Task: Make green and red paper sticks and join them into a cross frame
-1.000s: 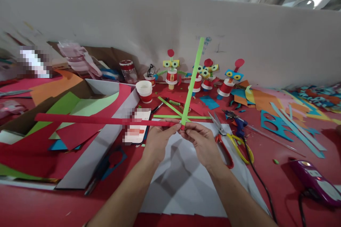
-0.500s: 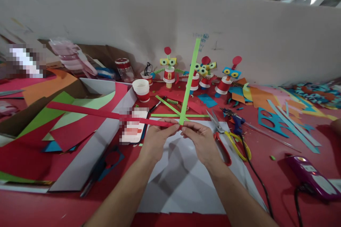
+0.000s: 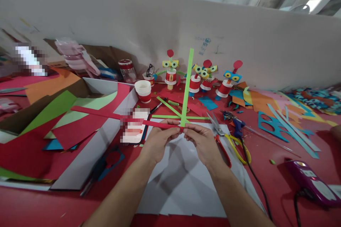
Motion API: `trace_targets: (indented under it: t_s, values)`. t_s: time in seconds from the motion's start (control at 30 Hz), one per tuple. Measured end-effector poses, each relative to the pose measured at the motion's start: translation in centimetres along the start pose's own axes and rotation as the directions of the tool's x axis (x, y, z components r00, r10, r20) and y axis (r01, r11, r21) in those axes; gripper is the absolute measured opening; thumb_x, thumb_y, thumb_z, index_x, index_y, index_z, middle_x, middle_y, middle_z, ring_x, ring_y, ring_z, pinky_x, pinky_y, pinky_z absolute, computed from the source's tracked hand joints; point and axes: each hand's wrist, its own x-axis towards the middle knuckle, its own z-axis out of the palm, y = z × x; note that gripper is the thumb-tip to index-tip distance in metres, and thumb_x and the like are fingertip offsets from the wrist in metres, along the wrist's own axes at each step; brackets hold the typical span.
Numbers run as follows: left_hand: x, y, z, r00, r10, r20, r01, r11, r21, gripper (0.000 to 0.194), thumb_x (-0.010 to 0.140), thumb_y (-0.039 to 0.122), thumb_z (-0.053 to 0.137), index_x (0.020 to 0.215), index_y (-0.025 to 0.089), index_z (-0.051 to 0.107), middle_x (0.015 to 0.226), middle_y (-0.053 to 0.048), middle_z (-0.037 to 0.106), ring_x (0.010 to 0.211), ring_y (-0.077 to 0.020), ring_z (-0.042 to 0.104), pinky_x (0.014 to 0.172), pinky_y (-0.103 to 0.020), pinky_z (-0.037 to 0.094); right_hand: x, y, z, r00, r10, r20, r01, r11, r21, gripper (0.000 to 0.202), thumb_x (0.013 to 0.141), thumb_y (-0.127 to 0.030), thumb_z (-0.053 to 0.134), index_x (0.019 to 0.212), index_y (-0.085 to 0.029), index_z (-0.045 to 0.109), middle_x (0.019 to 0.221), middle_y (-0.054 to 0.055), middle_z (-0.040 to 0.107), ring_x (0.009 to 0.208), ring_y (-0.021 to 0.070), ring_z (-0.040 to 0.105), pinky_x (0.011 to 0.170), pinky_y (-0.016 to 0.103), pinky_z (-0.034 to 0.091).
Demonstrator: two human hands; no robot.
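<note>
Over the white sheet, both hands pinch the meeting ends of two long paper strips. My left hand is closed on the red paper strip, which runs left past the phone and over the box. The light green paper strip rises almost straight up from the joint. My right hand has thumb and fingers closed at this corner, close to my left fingertips. How the two ends overlap is partly hidden by the fingers. Behind the hands lie more green strips and a small green paper spring.
Left stands a box of coloured paper, beside a phone and paper cups. Scissors, a corded glue gun and a purple device lie right. Several paper-cup figures line the wall.
The green strip has tipped left, more upright, its top lower. The red strip's far end has drawn in to the right. Both hands keep their pinch; the view has shifted slightly.
</note>
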Motion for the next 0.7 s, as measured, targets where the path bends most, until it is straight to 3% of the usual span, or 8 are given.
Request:
trace_targets:
  t_s: [0.5, 0.7]
  values:
    - [0.36, -0.75, 0.49, 0.997, -0.022, -0.076, 0.021, 1.0, -0.014, 0.018, 0.051, 0.021, 0.081, 0.063, 0.014, 0.071, 0.064, -0.002, 0.067, 0.064, -0.0112, 0.06, 0.065, -0.024, 0.046, 0.2, 0.11, -0.19, 0.998, 0.062, -0.025, -0.06, 0.996, 0.059, 0.018, 0.058, -0.023, 0.077, 0.075, -0.021, 0.073, 0.065, -0.003, 0.066, 0.056, 0.0092, 0.054, 0.06, 0.026, 0.042]
    - [0.16, -0.79, 0.66, 0.995, -0.035, -0.097, 0.035, 0.999, -0.002, 0.019, 0.049, 0.022, 0.081, 0.061, 0.013, 0.069, 0.062, 0.0, 0.065, 0.061, -0.0097, 0.057, 0.062, -0.023, 0.044, 0.19, 0.08, -0.18, 0.998, 0.065, 0.028, -0.066, 0.997, 0.051, 0.013, 0.062, -0.027, 0.075, 0.071, -0.02, 0.069, 0.065, -0.003, 0.064, 0.058, 0.0097, 0.056, 0.062, 0.026, 0.043]
